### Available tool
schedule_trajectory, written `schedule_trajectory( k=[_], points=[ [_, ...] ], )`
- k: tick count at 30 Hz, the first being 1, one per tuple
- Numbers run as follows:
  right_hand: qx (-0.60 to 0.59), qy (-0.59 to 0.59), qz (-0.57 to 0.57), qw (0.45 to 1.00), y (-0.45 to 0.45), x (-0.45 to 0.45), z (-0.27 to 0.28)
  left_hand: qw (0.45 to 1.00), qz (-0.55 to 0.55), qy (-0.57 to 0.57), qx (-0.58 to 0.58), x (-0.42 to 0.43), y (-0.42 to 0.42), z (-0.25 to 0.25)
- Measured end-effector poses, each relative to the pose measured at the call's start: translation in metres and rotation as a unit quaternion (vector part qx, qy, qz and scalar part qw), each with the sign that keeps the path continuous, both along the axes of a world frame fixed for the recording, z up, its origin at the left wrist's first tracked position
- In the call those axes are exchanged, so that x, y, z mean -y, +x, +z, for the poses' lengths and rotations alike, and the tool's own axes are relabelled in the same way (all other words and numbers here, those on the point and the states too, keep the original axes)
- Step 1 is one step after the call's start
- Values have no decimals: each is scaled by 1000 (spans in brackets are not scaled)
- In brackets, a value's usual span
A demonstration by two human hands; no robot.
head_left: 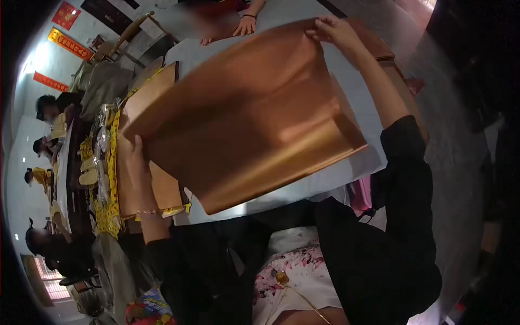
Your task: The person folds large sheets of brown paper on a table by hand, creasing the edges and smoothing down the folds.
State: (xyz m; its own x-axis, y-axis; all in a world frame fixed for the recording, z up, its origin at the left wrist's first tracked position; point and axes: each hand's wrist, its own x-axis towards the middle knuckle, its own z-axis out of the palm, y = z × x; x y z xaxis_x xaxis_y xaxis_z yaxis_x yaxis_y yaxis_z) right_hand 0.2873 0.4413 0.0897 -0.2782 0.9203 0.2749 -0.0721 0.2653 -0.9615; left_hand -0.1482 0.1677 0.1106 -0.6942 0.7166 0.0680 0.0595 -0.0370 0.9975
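Note:
A large copper-coloured sheet (pixel 244 119), smooth and slightly shiny, hangs bowed between my two hands above the table; whether it is cloth or coated paper I cannot tell. My left hand (pixel 138 161) grips its left edge, thumb on the near face and the fingers mostly hidden behind. At the far right corner, my right hand (pixel 331 33) pinches the sheet between thumb and fingers. The lower edge curls up into a fold on the right. Beneath it lies a white table covering (pixel 368 130). A light-brown board (pixel 162 187) sits under the sheet's left end.
Across the table, another person's hand (pixel 246 25) rests on the white surface. Yellow patterned cloth (pixel 114 179) and clear plastic line the table's left side. A wooden chair (pixel 130 38) stands at the far left. Several people sit along another table further left.

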Motion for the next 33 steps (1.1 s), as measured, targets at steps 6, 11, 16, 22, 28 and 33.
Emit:
schedule_trajectory(
  k=[6,11,16,22,28,33],
  points=[
    [-154,133,-30,979,1,12,100,967,-36,151,-201,3,-40,174],
    [-211,235,-43,948,38,65,151,872,9,359,-333,63,-22,234],
    [-237,332,-43,912,83,137,171,843,9,458,-283,91,4,216],
    [-256,428,-26,866,117,215,170,856,-85,467,-204,103,18,168],
    [-434,399,175,789,97,298,129,833,157,306,-433,137,3,75],
    [-210,440,189,852,171,316,50,748,-194,607,-184,180,50,-7]
  ],
)
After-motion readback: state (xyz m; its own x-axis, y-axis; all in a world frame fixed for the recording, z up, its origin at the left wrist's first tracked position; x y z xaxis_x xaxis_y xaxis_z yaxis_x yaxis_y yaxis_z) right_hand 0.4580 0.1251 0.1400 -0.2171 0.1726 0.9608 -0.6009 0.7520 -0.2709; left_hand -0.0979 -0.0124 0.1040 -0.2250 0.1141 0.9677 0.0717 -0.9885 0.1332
